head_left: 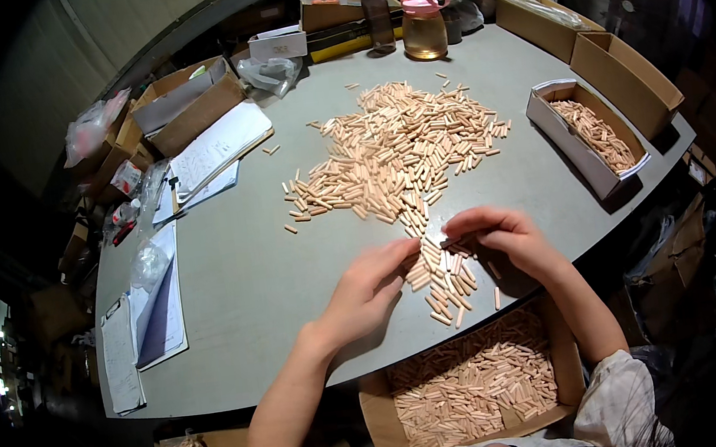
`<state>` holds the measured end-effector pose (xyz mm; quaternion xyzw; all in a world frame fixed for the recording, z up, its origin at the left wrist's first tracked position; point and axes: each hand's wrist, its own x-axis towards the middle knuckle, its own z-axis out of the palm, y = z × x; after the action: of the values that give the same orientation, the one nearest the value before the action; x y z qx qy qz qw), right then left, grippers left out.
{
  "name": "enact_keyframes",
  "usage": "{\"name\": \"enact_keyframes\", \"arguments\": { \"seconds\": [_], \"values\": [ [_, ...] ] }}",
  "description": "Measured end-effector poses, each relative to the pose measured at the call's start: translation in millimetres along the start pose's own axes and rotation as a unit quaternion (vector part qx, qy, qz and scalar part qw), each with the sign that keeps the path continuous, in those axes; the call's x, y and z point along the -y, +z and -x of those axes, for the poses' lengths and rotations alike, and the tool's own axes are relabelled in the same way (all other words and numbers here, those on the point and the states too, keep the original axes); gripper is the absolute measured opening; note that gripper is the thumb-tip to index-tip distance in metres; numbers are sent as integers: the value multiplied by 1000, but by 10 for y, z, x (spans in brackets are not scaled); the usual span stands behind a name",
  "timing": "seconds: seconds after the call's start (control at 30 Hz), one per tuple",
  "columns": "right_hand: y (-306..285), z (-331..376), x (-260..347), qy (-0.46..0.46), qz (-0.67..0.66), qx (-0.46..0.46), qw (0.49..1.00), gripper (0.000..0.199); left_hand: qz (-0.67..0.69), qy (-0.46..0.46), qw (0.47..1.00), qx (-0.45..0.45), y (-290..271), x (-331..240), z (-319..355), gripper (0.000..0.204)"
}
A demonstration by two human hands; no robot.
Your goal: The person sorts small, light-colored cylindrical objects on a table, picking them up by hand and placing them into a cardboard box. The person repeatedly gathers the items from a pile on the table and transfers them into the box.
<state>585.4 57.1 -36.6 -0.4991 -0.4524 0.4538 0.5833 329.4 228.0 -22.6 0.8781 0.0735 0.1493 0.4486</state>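
1. At a grey round-edged work table [233, 280], a person's left hand [371, 290] lies flat and open, fingers together, its tips touching a small cluster of short pale wooden dowel pins [445, 288] near the table's front edge.

2. The right hand [506, 232] is curled over the top of the same cluster, fingertips pinched around a few pins — how many it grips cannot be told from this view.

3. The cluster trails down from a far larger heap of the same pale pins [398, 145] spread across the middle of the table.

4. Just below the front edge, at the person's lap, an open brown cardboard box [471, 386] sits nearly full of pins; a narrow white-sided tray [586, 137] at the right holds more.

5. Likely risks — a sweep by the flat left hand could roll round pins past the box's sides and onto the floor, since the cluster lies close to the edge.

6. A loose pinch in the right hand could scatter pins back into the cluster.

7. A stray sleeve or elbow could also push the big heap toward the glass jar with a pink lid [424, 24] at the back.
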Motion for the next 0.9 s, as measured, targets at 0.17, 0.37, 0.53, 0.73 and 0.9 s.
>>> {"name": "enact_keyframes", "arguments": {
  "seconds": [0.17, 0.37, 0.53, 0.73, 0.9],
  "values": [
    [-113, 30, 86, -83, 25, -164, 983, 49, 13, -19, 990, -136, 12, 36, 11, 52],
    [-167, -18, -80, -76, 175, -162, 968, 49, -204, 20, 958, -199, -4, 142, 6, 45],
    [-91, -48, -23, -146, 401, -108, 898, 48, -260, 16, 954, -148, 77, 84, -2, 53],
    [31, -59, 51, -185, 434, -6, 882, 55, -303, 49, 949, -74, 170, -30, -75, 67],
    [38, -39, 85, -193, 417, 41, 887, 60, -250, 88, 964, -30, 179, -56, -99, 64]
  ]
}}
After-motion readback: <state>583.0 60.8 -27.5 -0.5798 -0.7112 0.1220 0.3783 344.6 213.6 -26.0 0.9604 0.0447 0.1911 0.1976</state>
